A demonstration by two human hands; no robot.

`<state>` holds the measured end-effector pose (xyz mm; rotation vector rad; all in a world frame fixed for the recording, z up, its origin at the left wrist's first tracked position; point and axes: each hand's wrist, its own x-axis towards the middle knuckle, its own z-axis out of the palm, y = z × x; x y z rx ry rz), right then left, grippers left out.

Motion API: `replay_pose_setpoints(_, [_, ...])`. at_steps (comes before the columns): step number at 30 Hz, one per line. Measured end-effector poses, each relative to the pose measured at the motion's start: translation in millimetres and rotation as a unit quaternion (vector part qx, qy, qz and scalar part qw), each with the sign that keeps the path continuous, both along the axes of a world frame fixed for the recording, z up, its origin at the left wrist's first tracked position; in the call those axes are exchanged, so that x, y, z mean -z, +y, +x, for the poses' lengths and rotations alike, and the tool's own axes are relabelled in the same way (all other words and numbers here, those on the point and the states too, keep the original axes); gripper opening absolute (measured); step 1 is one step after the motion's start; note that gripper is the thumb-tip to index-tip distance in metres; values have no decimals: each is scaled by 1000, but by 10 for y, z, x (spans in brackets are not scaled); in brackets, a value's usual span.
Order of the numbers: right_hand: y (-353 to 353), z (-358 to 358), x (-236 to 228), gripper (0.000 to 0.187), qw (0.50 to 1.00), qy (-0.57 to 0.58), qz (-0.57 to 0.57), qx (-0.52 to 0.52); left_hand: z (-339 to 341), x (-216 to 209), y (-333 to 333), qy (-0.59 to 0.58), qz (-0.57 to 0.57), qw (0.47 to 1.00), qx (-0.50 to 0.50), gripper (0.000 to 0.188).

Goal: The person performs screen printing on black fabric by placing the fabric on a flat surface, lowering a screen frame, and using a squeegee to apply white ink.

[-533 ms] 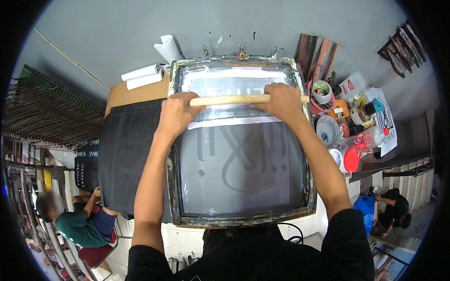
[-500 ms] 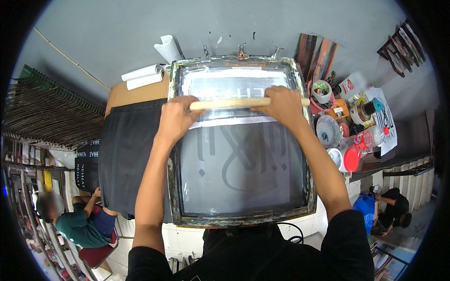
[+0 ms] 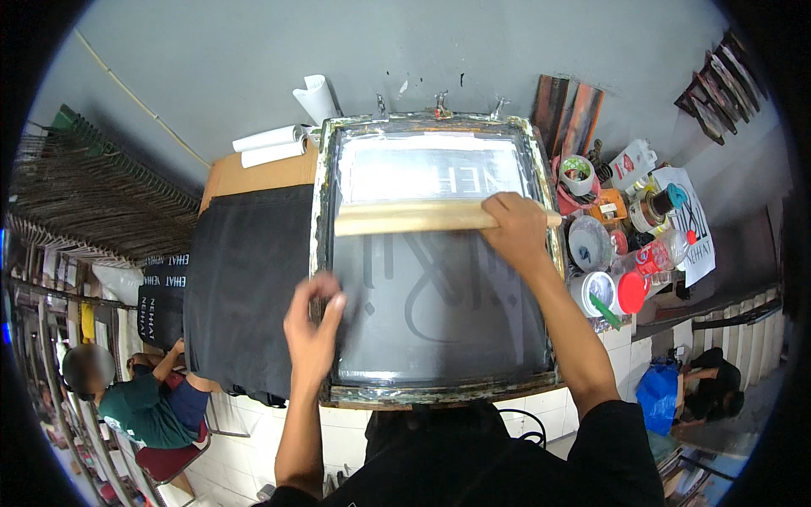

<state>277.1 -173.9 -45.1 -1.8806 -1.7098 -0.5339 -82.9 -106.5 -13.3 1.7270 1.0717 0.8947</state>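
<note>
A wooden squeegee (image 3: 405,218) lies across the upper part of a framed printing screen (image 3: 439,355). My right hand (image 3: 517,226) is closed round its right end. My left hand (image 3: 312,325) hovers by the left rail of the frame, fingers and thumb apart, with nothing in it; its fingertips are slightly blurred. Dark looping strokes and bars show in the grey mesh below the squeegee. Above it, white tape surrounds a pale area with lettering. Small metal clamps (image 3: 441,106) stand along the frame's far edge.
Black fabric (image 3: 249,287) is stacked left of the screen, with paper rolls (image 3: 270,145) behind. On the right stand a white tub with a green tool (image 3: 601,304), a red-lidded jar (image 3: 631,292), bottles and cans. One person (image 3: 152,406) sits at left; another (image 3: 714,384) crouches at right.
My left hand has let go of the squeegee and moved down toward me, opening. My right hand still holds the squeegee, which now sits lower in view. The green tool has come into sight.
</note>
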Motion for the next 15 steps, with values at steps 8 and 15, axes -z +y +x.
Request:
replay_pose_setpoints(8, [917, 516, -343, 40, 991, 40, -125, 38, -858, 10, -1366, -43, -589, 806, 43, 52])
replay_pose_setpoints(15, [1578, 824, -487, 57, 978, 51, -197, 43, -838, 166, -1631, -390, -639, 647, -141, 47])
